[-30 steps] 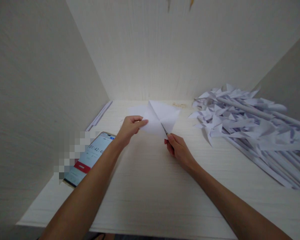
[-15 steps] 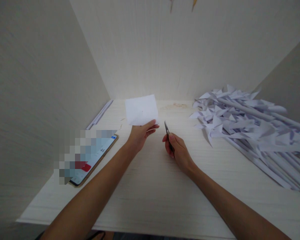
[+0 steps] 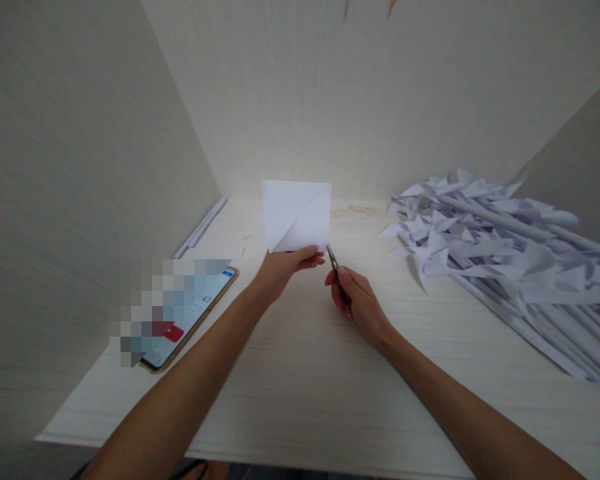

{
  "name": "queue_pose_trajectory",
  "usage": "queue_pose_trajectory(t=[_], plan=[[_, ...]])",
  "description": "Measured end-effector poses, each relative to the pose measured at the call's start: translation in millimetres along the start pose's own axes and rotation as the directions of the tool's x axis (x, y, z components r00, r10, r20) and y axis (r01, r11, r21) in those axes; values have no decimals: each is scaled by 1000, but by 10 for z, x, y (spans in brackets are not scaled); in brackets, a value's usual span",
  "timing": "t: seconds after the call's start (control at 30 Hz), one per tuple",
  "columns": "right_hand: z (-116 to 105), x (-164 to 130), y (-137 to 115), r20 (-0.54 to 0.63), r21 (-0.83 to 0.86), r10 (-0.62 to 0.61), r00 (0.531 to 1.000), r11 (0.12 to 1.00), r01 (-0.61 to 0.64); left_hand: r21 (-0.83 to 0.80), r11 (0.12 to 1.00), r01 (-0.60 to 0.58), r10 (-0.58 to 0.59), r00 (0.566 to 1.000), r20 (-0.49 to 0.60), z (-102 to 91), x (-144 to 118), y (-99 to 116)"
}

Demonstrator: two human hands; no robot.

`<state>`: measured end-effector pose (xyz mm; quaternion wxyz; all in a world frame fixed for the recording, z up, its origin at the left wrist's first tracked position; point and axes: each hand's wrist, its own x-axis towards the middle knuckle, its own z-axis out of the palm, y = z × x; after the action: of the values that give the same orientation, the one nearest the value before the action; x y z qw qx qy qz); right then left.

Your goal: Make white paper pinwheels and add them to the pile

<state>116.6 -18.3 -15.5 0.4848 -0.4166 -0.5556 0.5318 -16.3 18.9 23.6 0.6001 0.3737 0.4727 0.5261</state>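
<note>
Over on the right of the desk (image 3: 300, 373) lies a heap of pinwheels (image 3: 505, 253); a phone (image 3: 190, 320) sits left. Her left hand (image 3: 285, 267) pinches a paper (image 3: 297, 215) upright above the desk; the right hand (image 3: 357, 300) grips scissors (image 3: 334, 261) at its corner. Cutting seems underway; next the blades must meet a crease.

bare forearms, no sleeves

":47" on the phone (image 3: 187, 317) screen
</note>
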Motion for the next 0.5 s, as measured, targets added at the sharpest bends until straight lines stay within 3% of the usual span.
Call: queue_pose_trajectory(t=[0.5], plan=[[2,7,-8,1,-44,17,1000,999,-17,59,998,-4,0,998,67,39,-32,-27]])
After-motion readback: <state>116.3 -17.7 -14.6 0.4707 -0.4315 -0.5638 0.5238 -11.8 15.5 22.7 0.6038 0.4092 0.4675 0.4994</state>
